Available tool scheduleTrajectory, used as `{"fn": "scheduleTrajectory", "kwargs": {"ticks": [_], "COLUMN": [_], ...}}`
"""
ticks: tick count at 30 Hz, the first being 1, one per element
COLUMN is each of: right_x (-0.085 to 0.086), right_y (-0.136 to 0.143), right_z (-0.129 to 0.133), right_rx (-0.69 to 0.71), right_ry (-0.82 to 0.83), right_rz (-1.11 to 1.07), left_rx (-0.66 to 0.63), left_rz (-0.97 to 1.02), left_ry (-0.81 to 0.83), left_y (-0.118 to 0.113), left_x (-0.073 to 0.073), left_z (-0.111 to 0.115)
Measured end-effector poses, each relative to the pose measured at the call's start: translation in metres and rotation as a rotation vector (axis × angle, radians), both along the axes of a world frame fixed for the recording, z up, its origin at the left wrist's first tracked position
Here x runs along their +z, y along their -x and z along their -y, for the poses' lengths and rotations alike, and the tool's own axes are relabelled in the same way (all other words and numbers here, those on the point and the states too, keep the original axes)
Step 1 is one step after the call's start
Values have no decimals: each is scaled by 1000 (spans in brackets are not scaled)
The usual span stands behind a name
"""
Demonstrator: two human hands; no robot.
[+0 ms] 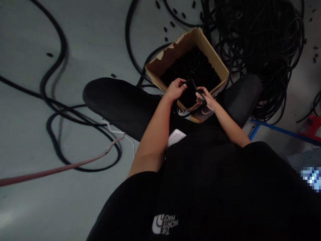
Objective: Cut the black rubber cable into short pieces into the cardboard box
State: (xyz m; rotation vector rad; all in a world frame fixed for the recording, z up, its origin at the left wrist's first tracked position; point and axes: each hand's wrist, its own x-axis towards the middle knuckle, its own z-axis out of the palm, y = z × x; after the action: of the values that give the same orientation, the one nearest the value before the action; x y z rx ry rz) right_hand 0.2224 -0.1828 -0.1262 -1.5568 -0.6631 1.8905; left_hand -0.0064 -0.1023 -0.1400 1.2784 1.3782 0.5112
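Note:
My left hand [177,89] is closed in a pinch on a black rubber hose [186,82], whose end points right over the box. Just to its right, my right hand [205,97] is wrapped round what look like black-handled scissors [200,93]. The blades reach up toward the hose end; whether they touch it I cannot tell. Both hands are above the near rim of an open cardboard box [212,53] between my knees. Many short black pieces [194,65] lie inside the box.
A big tangled heap of black hose [263,43] lies at the upper right. Loose hose [59,147] loops over the grey floor at left, near a reddish cord [62,168]. Short black pieces [172,24] are scattered on the floor. A blue bar [283,129] lies at right.

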Motion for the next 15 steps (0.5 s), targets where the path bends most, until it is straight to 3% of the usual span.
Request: {"fn": "scheduleTrajectory", "kwargs": {"ticks": [5, 10, 15], "right_x": [8, 10, 18], "right_y": [3, 5, 6], "right_z": [0, 0, -1], "right_rx": [54, 65, 38], "right_ry": [78, 87, 90], "right_rz": [23, 41, 50], "left_rx": [36, -42, -100], "left_rz": [62, -10, 68], "left_ry": [20, 78, 93], "left_y": [-4, -6, -10], "left_x": [6, 2, 9], "left_z": [3, 5, 8]}}
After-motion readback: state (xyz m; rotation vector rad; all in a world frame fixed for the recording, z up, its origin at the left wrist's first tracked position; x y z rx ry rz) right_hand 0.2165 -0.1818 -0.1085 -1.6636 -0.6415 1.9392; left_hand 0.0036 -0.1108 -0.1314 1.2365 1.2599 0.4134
